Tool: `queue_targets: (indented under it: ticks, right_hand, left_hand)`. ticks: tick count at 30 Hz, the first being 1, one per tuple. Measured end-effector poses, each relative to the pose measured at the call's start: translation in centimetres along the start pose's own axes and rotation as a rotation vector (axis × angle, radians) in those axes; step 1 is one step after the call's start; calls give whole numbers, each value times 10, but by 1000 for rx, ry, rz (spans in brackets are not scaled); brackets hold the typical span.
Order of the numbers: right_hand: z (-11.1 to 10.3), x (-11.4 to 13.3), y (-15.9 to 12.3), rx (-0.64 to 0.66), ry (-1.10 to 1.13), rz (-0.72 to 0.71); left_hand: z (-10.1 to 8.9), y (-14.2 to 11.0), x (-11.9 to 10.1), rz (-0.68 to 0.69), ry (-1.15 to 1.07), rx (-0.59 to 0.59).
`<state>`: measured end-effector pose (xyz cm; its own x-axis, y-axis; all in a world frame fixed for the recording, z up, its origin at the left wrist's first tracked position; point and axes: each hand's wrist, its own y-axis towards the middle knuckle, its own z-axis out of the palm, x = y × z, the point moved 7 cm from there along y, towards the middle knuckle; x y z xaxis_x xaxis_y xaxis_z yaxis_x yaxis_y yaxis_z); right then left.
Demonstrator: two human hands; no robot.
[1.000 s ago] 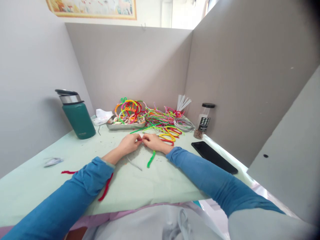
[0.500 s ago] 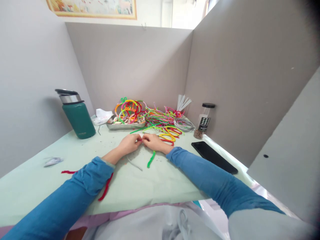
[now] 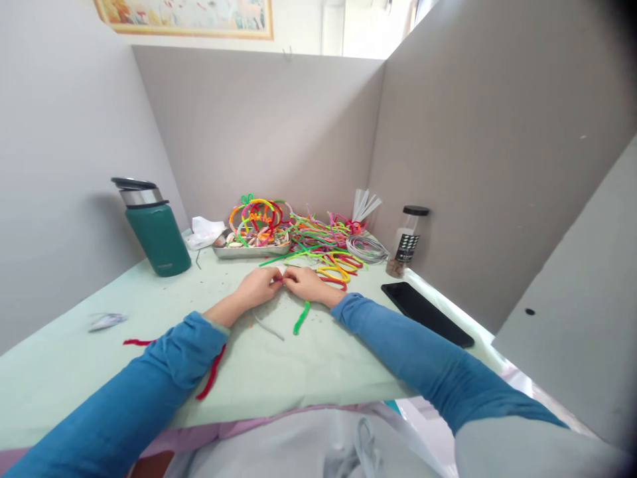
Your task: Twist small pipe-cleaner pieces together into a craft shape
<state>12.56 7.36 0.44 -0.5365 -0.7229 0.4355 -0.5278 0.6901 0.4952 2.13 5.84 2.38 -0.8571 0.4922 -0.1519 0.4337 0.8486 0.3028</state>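
Tiny reddish piece [image 3: 283,281] pinched by fingertips of left hand [image 3: 259,287] and right hand [image 3: 303,285] | desk [image 3: 293,378], beyond near edge | could be dropped if pinch is slackened

Both our arms reach forward, blue sleeves pushed up to the wrists. Our left hand [image 3: 259,287] and right hand [image 3: 303,284] meet in front, fingertips pinched and nearly touching. Fingers curled, backs of hands up. Left forearm angles in from lower left, right forearm from lower right. Grip between fingertips too small to tell.
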Motion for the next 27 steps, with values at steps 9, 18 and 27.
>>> queue_targets:
  ticks: [9, 18, 27]
  right_hand:
    - [2, -2, 1, 0, -5, -18]
    - [2, -2, 1, 1, -1, -14]
    - [1, -1, 1, 3, 1, -15]
  left_hand:
    - [1, 0, 0, 1, -12, 3]
    - [2, 1, 2, 19, -15, -7]
    - [2, 1, 2, 20, -11, -7]
